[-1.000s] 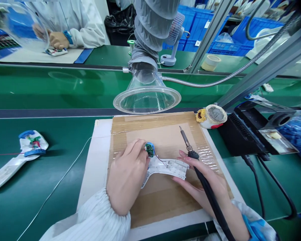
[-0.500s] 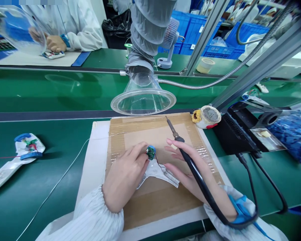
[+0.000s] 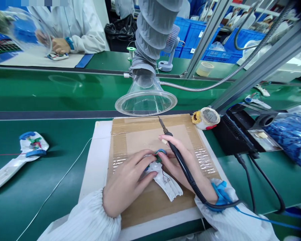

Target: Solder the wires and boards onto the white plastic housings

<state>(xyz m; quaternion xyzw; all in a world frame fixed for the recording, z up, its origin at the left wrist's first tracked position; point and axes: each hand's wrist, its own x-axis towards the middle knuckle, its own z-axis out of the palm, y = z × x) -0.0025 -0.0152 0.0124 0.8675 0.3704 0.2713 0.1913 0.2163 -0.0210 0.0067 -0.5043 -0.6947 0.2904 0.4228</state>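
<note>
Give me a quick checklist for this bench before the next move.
1. Soldering iron gripped in right hand, tip pointing away from the left hand: ok.
2. Green circuit board steadied by left hand: ok.
3. Joints on that board: cannot tell, fingers hide them.
4. Clear fume extractor hood positioned above the cardboard mat: ok.
5. Thin silver wire in hand: not ok, it lies across the green belt, held by neither hand.
6. Iron tip temperature: cannot tell.
</note>
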